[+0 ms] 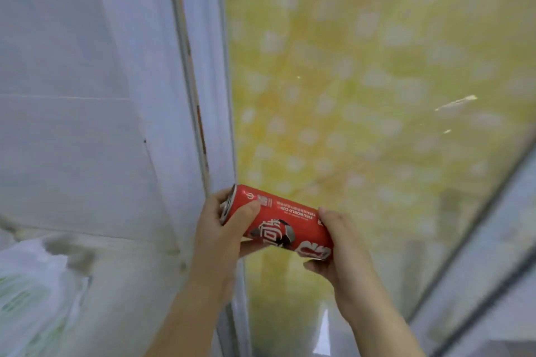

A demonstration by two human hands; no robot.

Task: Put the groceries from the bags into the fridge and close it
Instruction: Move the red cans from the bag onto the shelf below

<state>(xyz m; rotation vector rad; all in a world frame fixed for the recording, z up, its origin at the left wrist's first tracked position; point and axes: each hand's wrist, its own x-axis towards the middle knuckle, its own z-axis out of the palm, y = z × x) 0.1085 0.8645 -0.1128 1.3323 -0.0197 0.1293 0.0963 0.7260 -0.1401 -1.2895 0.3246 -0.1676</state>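
Head view | I see left hand (223, 229) gripping red can (284, 220) at its lid end, right hand (339, 243) at its base, fingers (329, 216) curled round it | can sideways between them, long axis left-to-right, right end lower | plastic bag (32, 293) down-left of fingers.

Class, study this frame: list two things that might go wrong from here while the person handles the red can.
1. The can lies sideways, held near its ends by the left hand and right hand; it may slip and drop.
2. Both hands are busy, so none is free for a door or the bag; letting go with one hand could tip the can.
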